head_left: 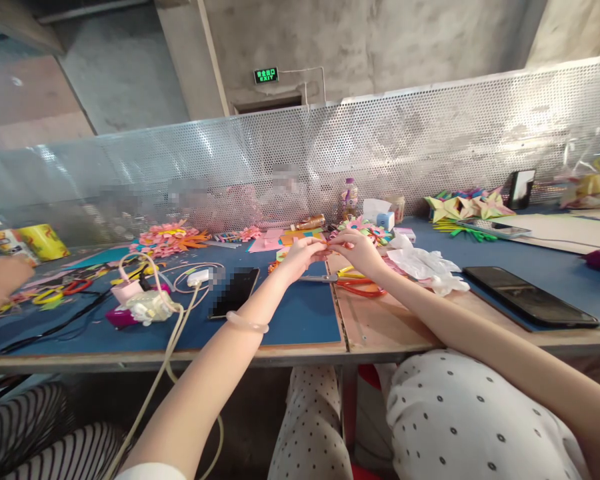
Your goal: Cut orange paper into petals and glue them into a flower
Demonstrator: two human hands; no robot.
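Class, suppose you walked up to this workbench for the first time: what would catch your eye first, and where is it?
Dead centre, the left hand and right hand pinch a small paper piece together above the red-handled scissors. Behind to the left lies a pink and orange paper flower; a black phone lies at right.

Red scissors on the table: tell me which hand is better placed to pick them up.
Right, probably. The right hand hovers just above the red scissors, whose handles lie beneath its wrist. The left hand is further off; both pinch a small paper piece.
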